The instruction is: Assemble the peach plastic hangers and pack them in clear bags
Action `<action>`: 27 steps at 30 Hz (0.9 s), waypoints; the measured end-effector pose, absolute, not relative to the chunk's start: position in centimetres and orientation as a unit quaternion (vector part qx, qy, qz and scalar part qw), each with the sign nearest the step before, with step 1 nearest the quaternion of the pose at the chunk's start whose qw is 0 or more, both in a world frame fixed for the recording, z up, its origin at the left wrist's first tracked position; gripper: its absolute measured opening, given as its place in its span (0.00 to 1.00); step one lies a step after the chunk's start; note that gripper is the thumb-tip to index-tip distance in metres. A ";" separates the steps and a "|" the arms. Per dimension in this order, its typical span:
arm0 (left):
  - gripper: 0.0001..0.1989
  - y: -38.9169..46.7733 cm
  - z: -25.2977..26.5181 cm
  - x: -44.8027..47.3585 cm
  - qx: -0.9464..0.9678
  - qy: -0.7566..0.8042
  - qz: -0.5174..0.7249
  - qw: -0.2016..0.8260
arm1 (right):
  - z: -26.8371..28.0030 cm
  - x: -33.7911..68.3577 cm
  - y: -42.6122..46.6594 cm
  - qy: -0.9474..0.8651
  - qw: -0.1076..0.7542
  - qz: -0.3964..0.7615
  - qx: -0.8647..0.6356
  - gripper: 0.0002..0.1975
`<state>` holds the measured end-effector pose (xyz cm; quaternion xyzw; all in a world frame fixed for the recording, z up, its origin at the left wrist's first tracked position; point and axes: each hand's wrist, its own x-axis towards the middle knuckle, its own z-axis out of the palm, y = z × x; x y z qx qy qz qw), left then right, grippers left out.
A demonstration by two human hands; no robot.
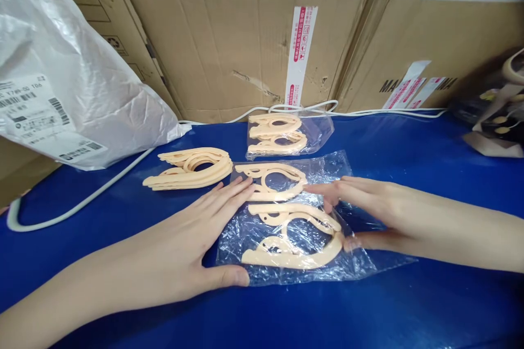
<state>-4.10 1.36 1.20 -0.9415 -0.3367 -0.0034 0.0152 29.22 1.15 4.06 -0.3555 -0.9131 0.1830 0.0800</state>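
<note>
Clear plastic bag (327, 262) with peach hangers (286, 229) lies on our blue bench (409, 311); our left hand (200, 240) and right hand (364, 207) press flat on it, fingers spread. Loose hangers (192, 169) lie just left.

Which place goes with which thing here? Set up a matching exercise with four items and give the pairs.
Things:
1. loose stack of peach hangers
2. sealed small bag of hangers
3. white plastic sack
4. clear bag with hangers

Places:
A. far left, against the cartons
B. between left hand and right hand
C. bare on the blue table, left of centre
D. at the back, near the white cable

Pairs: 1-C, 2-D, 3-A, 4-B
</note>
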 end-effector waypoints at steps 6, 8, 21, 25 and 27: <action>0.50 1.5 1.0 -4.0 -0.937 -0.350 -0.012 -0.002 | 3.1 29.3 2.0 -0.897 0.100 0.240 -0.357 0.31; 0.50 1.5 1.0 -3.9 -0.937 -0.350 -0.010 -0.004 | 2.6 29.0 2.1 -0.900 0.113 0.221 -0.357 0.33; 0.49 2.1 2.7 -3.9 -0.935 -0.354 -0.017 -0.004 | 2.1 28.7 2.1 -0.932 0.103 0.073 -0.340 0.33; 0.50 2.1 2.3 -4.1 -0.926 -0.375 -0.005 -0.051 | 2.3 28.7 1.9 -0.943 0.110 0.018 -0.313 0.29; 0.48 2.1 2.0 -4.2 -0.920 -0.382 0.009 -0.087 | 2.5 28.7 1.8 -0.958 0.118 -0.057 -0.256 0.23</action>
